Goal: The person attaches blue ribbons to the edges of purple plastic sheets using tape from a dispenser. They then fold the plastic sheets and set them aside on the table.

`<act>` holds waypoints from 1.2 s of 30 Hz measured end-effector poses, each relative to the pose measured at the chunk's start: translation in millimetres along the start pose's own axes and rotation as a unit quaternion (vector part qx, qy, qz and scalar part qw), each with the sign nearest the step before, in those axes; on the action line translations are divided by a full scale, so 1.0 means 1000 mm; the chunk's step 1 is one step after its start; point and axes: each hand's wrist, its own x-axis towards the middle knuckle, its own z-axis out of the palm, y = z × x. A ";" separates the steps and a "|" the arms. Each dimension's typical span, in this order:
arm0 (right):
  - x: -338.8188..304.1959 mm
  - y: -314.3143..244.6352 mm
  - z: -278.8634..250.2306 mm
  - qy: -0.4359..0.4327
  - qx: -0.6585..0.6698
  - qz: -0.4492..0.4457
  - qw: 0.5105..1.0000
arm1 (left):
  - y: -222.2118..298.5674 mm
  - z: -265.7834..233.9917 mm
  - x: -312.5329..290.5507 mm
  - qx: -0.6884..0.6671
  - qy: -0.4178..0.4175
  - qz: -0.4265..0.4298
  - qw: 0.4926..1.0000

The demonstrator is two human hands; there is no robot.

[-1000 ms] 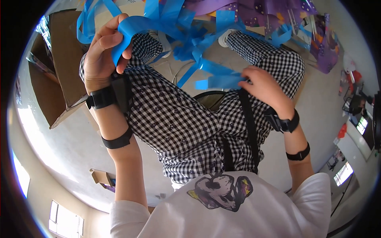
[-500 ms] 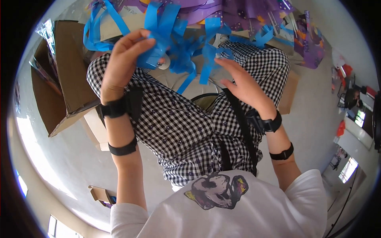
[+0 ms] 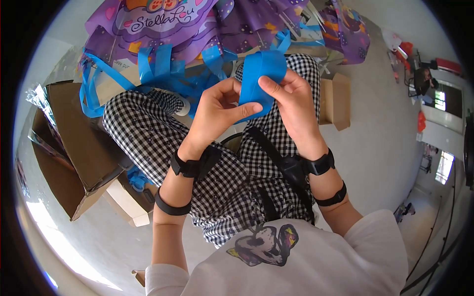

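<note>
Between my two hands a wide blue plastic strip (image 3: 257, 81) is bent into a loop, with its flat face toward me. My left hand (image 3: 215, 113) is closed on the strip's lower left part, thumb laid along its edge. On the strip's right side, my right hand (image 3: 295, 106) pinches it with the thumb pressed on the front and the fingers behind. Beyond my hands, more blue strips (image 3: 155, 65) hang from the edge of purple printed plastic sheets (image 3: 229, 27). Part of the tangle of blue strips is hidden behind my left hand.
My legs in checked trousers (image 3: 143, 133) are bent below my hands. An open cardboard box (image 3: 81, 133) stands at the left, with a smaller open box (image 3: 126, 200) beside it. Another small open carton (image 3: 338, 101) lies past my right knee.
My hands have come together on a looped blue strip, away from the hanging tangle. My right hand, open before, now pinches it. The view has shifted, showing more of the purple sheets.
</note>
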 end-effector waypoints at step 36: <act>-0.026 0.017 -0.016 -0.134 -0.306 0.019 0.942 | -0.009 -0.016 0.004 -0.001 0.058 -0.020 0.998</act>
